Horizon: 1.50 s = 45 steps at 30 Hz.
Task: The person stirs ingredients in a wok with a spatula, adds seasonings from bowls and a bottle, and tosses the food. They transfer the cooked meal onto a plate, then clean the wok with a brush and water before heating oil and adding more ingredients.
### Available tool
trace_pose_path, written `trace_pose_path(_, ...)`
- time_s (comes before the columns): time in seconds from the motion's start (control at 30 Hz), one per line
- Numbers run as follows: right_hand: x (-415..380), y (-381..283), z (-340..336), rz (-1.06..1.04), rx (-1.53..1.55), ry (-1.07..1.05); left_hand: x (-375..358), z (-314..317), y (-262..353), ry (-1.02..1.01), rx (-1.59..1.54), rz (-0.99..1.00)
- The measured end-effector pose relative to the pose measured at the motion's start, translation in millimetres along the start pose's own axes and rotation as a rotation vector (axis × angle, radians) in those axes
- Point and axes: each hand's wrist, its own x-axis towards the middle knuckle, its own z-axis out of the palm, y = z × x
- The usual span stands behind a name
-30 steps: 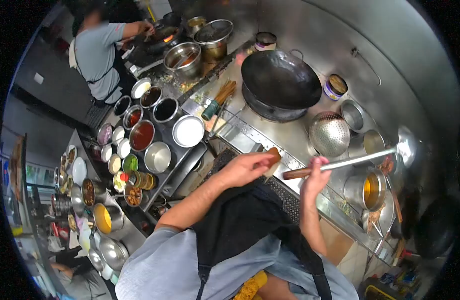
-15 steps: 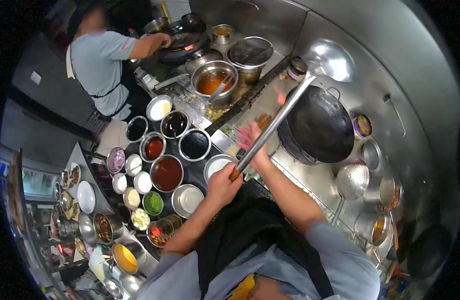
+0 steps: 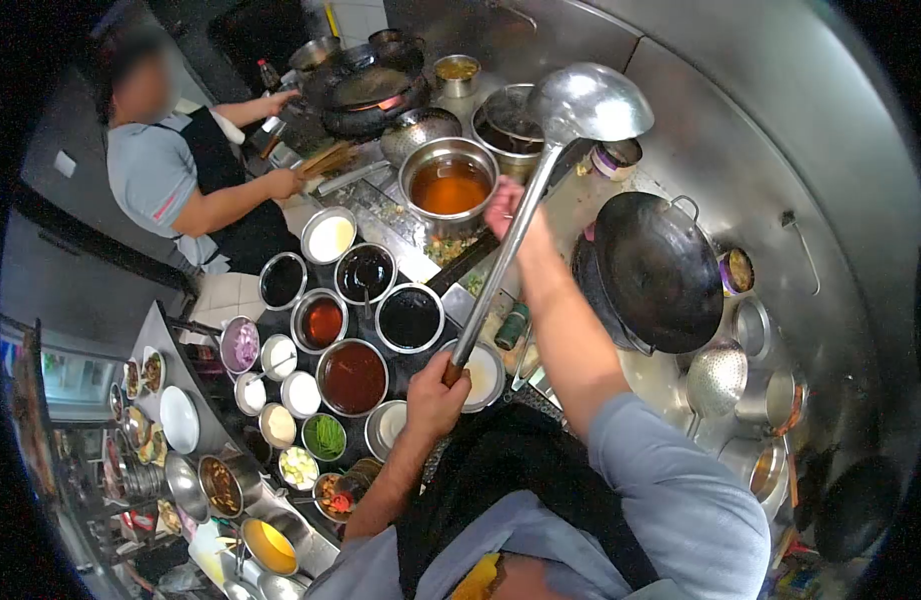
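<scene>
My left hand [image 3: 438, 398] is wrapped round the wooden end of a long ladle [image 3: 521, 225]. The ladle slants up and away, its shiny metal bowl high over the stove. Stretched far forward, my right hand [image 3: 505, 207] is at the right rim of a metal pot [image 3: 422, 166] of orange-brown liquid. The ladle's handle crosses in front of it and partly hides its fingers; I cannot tell whether they hold anything. A black wok [image 3: 661, 270] sits tilted on the burner, right of my right forearm.
At the far left a co-worker [image 3: 186, 180] holds a bamboo brush [image 3: 326, 160] beside another wok [image 3: 371, 88]. Sauce bowls [image 3: 353, 377] and toppings crowd the left counter. A perforated strainer [image 3: 717, 380] and metal pots [image 3: 766, 398] stand at the right.
My right hand has reached forward to the pot. The ladle's bowl has swung left, my left hand staying on its handle. The co-worker has turned, with a bamboo brush now visible in one hand.
</scene>
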Motion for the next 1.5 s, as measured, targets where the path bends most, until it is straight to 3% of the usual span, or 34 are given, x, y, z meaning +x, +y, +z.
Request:
trace_pose_path(0.03,-9.4,-28.5,-2.8,0.104,0.049,0.066,4.7,0.8,0.4,-0.027,0.01,0.006)
trace_pose_path(0.1,-25.3,-76.9,-30.8,-0.021,-0.305,0.018,8.9,4.1,-1.9,-0.061,0.017,0.009)
trace_pose_path(0.13,-44.5,-98.7,-27.9,-0.063,-0.403,0.187,11.6,7.1,-4.8,-0.086,0.011,0.02)
trace_pose_path(0.2,-40.6,-150.1,-73.8,-0.157,-0.604,0.242,15.2,12.0,-7.4,-0.119,0.002,0.032)
trace_pose_path(0.23,-52.6,-168.8,-71.6,-0.309,-0.865,0.394,17.2,14.1,-7.7,-0.149,-0.018,0.028)
trace_pose_path(0.27,-26.4,-205.2,-123.6,-0.475,-1.318,0.444,18.2,16.2,-7.8,-0.178,-0.037,0.025)
trace_pose_path(0.3,-39.2,-221.0,-118.8,-0.667,-1.718,0.628,18.6,19.1,-7.9,-0.185,-0.038,0.027)
trace_pose_path(0.33,-45.3,-238.5,-118.2,-0.636,-1.997,0.705,18.8,22.1,-7.9,-0.199,-0.057,0.037)
trace_pose_path(0.37,-49.5,-247.1,-119.4,-0.637,-1.994,0.711,18.6,25.1,-7.1,-0.213,-0.075,0.046)
trace_pose_path(0.47,-32.5,-282.4,-156.3,-0.285,-2.316,0.812,17.1,31.8,-2.2,-0.26,-0.068,0.028)
trace_pose_path(0.6,-53.7,-288.3,-143.4,-0.417,-2.284,0.771,14.4,37.4,4.4,-0.257,-0.053,0.033)
trace_pose_path(0.67,-72.9,-289.1,-146.0,-0.641,-2.144,0.727,9.7,36.8,12.2,-0.259,-0.01,0.01)
trace_pose_path(0.7,-83.6,-286.5,-152.4,-0.636,-2.133,0.748,7.9,39.0,12.8,-0.274,-0.002,0.018)
trace_pose_path(0.77,-114.1,-282.2,-169.1,-0.805,-1.712,0.61,6.5,45.9,12.9,-0.241,0.036,0.112)
trace_pose_path(0.83,-175.0,-257.1,-171.5,-0.581,-1.193,0.461,4.4,54.0,25.3,-0.295,0.075,0.141)
trace_pose_path(0.87,-202.0,-242.5,-186.3,-0.572,-0.988,0.351,2.2,57.4,43.3,-0.332,0.103,0.137)
trace_pose_path(0.93,-263.3,-211.2,-207.5,-0.577,-0.83,0.265,-4.0,73.3,52.9,-0.424,0.113,0.175)
trace_pose_path(0.97,-290.2,-198.4,-223.9,-0.471,-0.661,0.24,-8.4,85.0,55.9,-0.447,0.122,0.191)
trace_pose_path(1.03,-347.4,-172.2,-225.7,-0.368,-0.469,0.298,-22.7,114.8,66.9,-0.518,0.089,0.442)
trace_pose_path(1.07,-362.7,-162.4,-251.0,-0.348,-0.375,0.287,-34.9,127.7,86.0,-0.589,0.119,0.452)
trace_pose_path(1.2,-421.8,-138.2,-296.6,-0.346,-0.271,0.426,-90.8,221.6,130.3,-0.803,0.264,0.596)
trace_pose_path(1.27,-435.6,-134.8,-324.8,-0.289,-0.204,0.281,-126.0,287.3,143.5,-0.896,0.236,0.683)
trace_pose_path(1.3,-427.7,-123.2,-370.2,-0.308,-0.205,0.217,-145.5,321.6,146.7,-0.931,0.204,0.73)
trace_pose_path(1.37,-466.4,-130.7,-347.9,-0.396,-0.077,0.227,-189.1,396.9,151.6,-0.976,0.227,0.716)
trace_pose_path(1.43,-491.3,-140.6,-361.6,-0.3,0.025,0.179,-233.0,474.1,150.0,-1.045,0.2,0.732)
trace_pose_path(1.47,-466.5,-133.0,-419.5,-0.278,0.026,0.009,-260.7,507.9,145.5,-1.043,0.152,0.703)
trace_pose_path(1.5,-473.8,-154.8,-413.6,-0.22,-0.405,0.077,-282.0,542.4,139.7,-1.01,0.11,0.668)
